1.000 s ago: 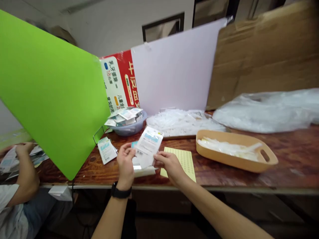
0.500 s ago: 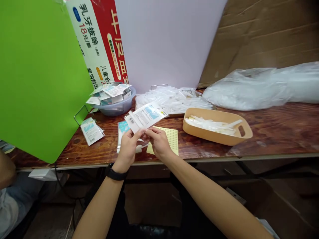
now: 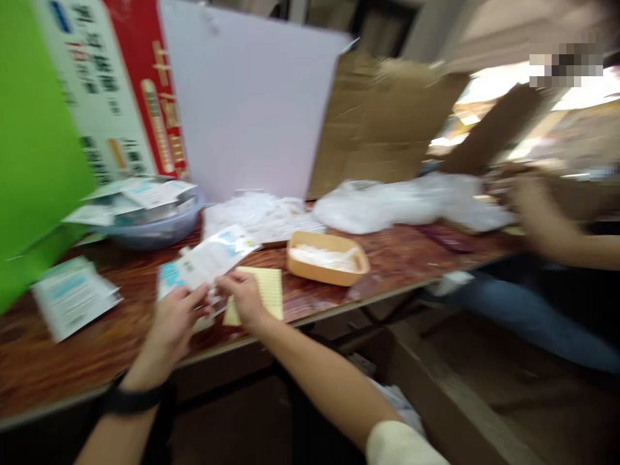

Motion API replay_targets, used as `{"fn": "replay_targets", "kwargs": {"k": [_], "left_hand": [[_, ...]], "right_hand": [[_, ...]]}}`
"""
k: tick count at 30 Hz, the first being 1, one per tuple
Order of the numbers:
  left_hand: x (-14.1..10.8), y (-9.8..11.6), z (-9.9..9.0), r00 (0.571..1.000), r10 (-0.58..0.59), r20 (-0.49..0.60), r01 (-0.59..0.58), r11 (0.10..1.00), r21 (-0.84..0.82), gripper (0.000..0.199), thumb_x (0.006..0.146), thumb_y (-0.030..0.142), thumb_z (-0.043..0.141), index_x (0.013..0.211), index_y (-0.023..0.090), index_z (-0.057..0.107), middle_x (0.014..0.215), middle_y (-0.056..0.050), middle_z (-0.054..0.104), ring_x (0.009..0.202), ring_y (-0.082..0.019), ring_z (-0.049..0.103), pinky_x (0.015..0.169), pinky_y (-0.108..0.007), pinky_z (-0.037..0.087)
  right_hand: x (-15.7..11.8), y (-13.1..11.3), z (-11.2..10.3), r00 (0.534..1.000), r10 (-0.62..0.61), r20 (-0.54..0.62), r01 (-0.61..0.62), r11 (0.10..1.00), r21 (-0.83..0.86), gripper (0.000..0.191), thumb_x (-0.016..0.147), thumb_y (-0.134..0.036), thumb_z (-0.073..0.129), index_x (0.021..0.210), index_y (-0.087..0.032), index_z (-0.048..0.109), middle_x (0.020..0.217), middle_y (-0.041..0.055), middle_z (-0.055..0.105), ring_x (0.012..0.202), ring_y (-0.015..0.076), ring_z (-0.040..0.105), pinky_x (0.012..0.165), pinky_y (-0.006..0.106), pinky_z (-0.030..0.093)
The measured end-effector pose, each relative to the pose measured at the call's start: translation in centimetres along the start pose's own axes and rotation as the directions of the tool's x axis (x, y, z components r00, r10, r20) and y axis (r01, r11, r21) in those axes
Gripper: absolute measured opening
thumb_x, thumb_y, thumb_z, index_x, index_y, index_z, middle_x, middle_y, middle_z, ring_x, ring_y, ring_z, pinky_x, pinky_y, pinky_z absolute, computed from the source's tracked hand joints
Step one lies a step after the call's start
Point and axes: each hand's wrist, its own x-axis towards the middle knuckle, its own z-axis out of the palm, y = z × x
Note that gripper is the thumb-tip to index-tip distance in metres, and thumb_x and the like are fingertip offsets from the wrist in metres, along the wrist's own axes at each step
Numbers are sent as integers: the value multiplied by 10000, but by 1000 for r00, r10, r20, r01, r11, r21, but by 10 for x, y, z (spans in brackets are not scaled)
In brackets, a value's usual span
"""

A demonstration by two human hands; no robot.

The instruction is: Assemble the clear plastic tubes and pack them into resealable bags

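Observation:
A flat white-and-blue printed packet (image 3: 216,257) is held tilted over the table, its picture smeared by motion. My left hand (image 3: 175,320) is closed on its lower left edge, thumb on top. At the lower edge, my right hand (image 3: 246,298) pinches with thumb and forefinger beside the left fingertips; blur hides the exact contact. Beneath lie more blue-and-white packets (image 3: 168,276), partly covered by the held one and my left hand. A yellow sheet of small stickers (image 3: 271,290) lies under and beside my right hand.
A blue bowl (image 3: 159,232) heaped with packets stands left, with loose packets (image 3: 75,297) before it. Clear plastic pieces (image 3: 261,216) are piled behind. A tan basket (image 3: 320,274) holds white strips. Plastic bags (image 3: 378,206) lie farther right, near another person's arm (image 3: 547,219).
The view has swung to the right, bringing another person and more table into sight. My hands still keep the packet above the table; the right fingertips sit slightly farther from the left.

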Motion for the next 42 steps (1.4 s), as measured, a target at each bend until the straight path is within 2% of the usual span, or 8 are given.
{"fn": "replay_targets", "kwargs": {"k": [3,8,13,17,21,24,33,42], "left_hand": [[13,-13,-15,998,-61,-7,62,997,50,233,539,316,809,683,181,687,636,8,648,561,-122,554,469,-219,504],[49,-42,-36,993,88,77,-95,992,87,217,595,406,789,617,226,669,589,-3,629,518,-154,538,392,-253,477],[26,-22,-24,993,115,-22,-110,981,163,351,499,426,809,502,157,583,486,9,555,442,-99,477,398,-222,406],[14,-4,-12,985,168,48,-169,986,7,350,528,387,771,536,130,533,452,33,507,384,-55,432,387,-187,316],[18,-1,-22,983,181,28,-182,983,9,344,567,402,741,564,130,530,488,22,513,406,-49,430,414,-193,326],[16,-3,-23,980,177,86,-178,984,8,342,590,410,734,575,129,541,502,13,523,414,-52,432,420,-201,327],[17,-11,-19,960,200,195,-211,977,35,322,663,392,712,574,125,556,496,13,522,405,-54,439,417,-203,336],[17,-16,-14,966,219,138,-239,961,141,282,691,364,709,597,124,594,503,6,550,436,-80,477,447,-211,395]], "right_hand": [[3,3,3,999,24,26,-23,999,-44,223,599,-371,656,534,-164,606,453,-42,498,419,78,412,456,230,338],[12,12,-5,998,-5,60,10,997,-82,190,621,-354,658,573,-173,625,511,-44,504,467,71,410,476,216,352],[6,9,-8,985,-40,171,71,980,-184,273,685,-419,621,590,-163,631,506,-28,521,458,80,433,484,225,391],[-7,-1,-14,959,-258,113,282,880,-382,275,784,-390,582,640,-166,651,592,14,590,571,123,517,589,264,440],[-3,-6,-24,582,-754,303,730,321,-603,83,786,-230,634,776,-196,708,798,72,657,774,189,603,736,350,491],[-3,-3,-24,487,-771,411,776,166,-609,123,813,-187,607,889,-203,703,843,82,640,808,198,612,722,363,518],[-6,5,-17,534,-717,447,775,205,-597,133,846,-162,581,912,-197,691,837,62,623,779,170,607,687,329,516],[-12,-6,-21,760,-515,397,647,541,-537,144,838,-403,617,817,-301,716,742,40,676,657,154,623,586,294,482]]}}
